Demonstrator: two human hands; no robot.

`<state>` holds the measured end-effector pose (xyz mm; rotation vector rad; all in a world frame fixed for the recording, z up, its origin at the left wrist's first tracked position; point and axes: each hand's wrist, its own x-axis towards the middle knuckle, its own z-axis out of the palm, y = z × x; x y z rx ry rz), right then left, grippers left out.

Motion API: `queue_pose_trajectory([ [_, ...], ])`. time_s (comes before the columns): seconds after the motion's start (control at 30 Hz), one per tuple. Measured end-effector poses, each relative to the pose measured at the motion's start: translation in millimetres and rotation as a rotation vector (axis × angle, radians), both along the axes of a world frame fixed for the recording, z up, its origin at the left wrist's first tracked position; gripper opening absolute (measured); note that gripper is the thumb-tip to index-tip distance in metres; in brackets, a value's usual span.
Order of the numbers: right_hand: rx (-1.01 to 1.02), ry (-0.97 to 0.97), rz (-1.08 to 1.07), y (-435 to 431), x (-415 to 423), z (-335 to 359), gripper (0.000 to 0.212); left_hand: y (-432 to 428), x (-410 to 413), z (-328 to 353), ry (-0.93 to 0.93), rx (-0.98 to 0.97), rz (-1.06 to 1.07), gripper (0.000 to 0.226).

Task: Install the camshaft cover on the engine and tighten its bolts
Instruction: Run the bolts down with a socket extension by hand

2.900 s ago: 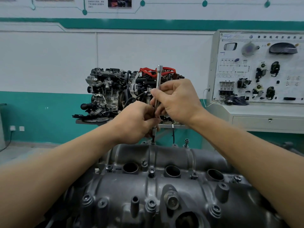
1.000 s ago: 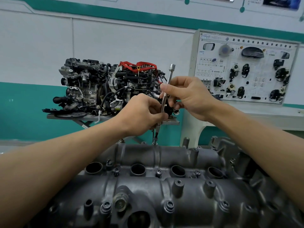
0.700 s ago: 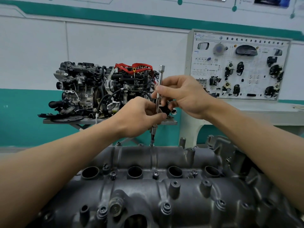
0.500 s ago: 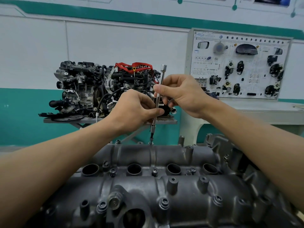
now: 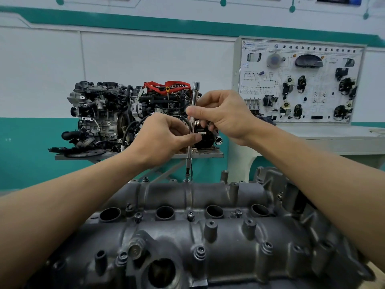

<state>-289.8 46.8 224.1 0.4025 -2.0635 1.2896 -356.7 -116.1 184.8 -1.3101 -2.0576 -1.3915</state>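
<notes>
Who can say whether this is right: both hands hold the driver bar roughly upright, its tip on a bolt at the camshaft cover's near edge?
One detail is wrong. The head view shows the tip on a bolt at the far edge of the camshaft cover, not the near one. The left hand and right hand do hold the driver bar roughly upright.

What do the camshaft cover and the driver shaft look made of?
Camshaft cover: likely cast aluminium, judging by its dull grey, grainy skin and moulded ribs and bosses. Driver shaft: probably chrome-plated or polished steel, given its bright, mirror-like shine.
</notes>
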Motion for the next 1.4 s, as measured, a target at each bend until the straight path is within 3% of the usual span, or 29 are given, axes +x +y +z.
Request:
queue_pose_trajectory([
  [0.2, 0.011, -0.088, 0.050, 0.2, -0.4, 0.0, 0.010, -1.7, -0.3, 2.1, 0.113, -0.112, -0.025, 0.022],
  [0.3, 0.022, -0.162, 0.136, 0.9, 0.2, 1.9, 0.008, -3.2, -4.1, 4.0, 0.064, -0.154, -0.049, 0.029],
  [0.47, 0.119, -0.094, 0.064, -2.2, 1.7, 1.0, 0.010, -1.6, -6.3, 1.4, 0.056, -0.114, -0.091, 0.030],
  [0.6, 0.100, -0.020, 0.007, -2.1, 1.0, 0.2, 0.024, -0.5, -5.2, 1.7, 0.068, -0.032, -0.083, 0.027],
  [0.8, 0.106, -0.161, 0.098, 2.2, 2.7, 3.9, 0.006, -2.2, -5.0, 2.6, 0.067, -0.107, -0.079, 0.023],
  [0.9, 0.136, -0.131, 0.086, 2.1, 2.7, 4.1, 0.011, 0.8, -7.0, 1.1, 0.058, -0.151, -0.064, 0.032],
  [0.97, 0.135, -0.091, 0.066, 0.1, 2.7, 2.8, 0.002, 1.2, -7.8, -0.3, 0.057, -0.136, -0.079, 0.029],
  [1.1, 0.088, -0.018, 0.033, 0.7, 0.7, 2.3, 0.020, -0.4, -7.4, 0.0, 0.067, -0.066, -0.070, 0.027],
  [1.27, 0.080, -0.122, 0.114, 1.6, 1.3, 3.1, 0.004, -1.5, -6.1, 3.7, 0.085, -0.130, -0.066, 0.028],
  [1.4, 0.131, -0.096, 0.102, -0.9, 1.5, 1.3, 0.011, -0.1, -5.6, 3.3, 0.051, -0.153, -0.070, 0.033],
])
